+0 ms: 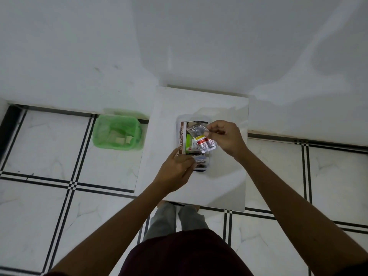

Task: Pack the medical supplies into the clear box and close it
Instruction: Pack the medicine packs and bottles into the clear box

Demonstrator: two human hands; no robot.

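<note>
left hand [175, 172] hiding clear box [179, 120] corner

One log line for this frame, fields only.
phase: packing | right hand: holding foil pill strip over clear box | left hand: at box's near end | lid: not on

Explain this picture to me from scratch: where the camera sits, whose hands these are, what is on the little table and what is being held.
There is no machine here. The single picture comes from a camera worn on a person's head, looking down at their own bare hands. They stand at a small white table on a tiled floor. On it sits a clear box holding medical supplies, including a long carton of ointment. The right hand pinches a silver foil pill strip over the box. The left hand rests at the box's near end, on a small packet. A green bin stands on the floor to the left.
</note>
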